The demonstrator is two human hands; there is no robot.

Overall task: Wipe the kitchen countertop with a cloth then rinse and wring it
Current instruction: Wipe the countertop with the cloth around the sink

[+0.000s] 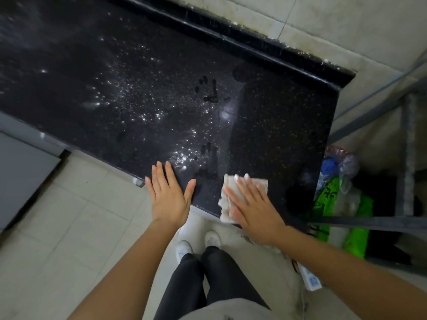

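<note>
A black speckled countertop (161,88) fills the upper part of the head view, dusted with white powder and marked with dark handprints. A folded off-white cloth (227,188) lies at the counter's front edge near its right end. My right hand (251,204) presses flat on the cloth with straight fingers. To its left, my left hand (167,195) is spread open at the counter's front edge, fingertips over the edge and palm over the floor; it holds nothing.
The counter ends on the right, where a metal rack (406,158) stands with green and clear plastic bags (342,199) beneath. A raised black backsplash (254,49) meets the tiled wall. A grey cabinet (20,169) sits at left. My feet stand on the tiled floor, with a power strip (309,278) nearby.
</note>
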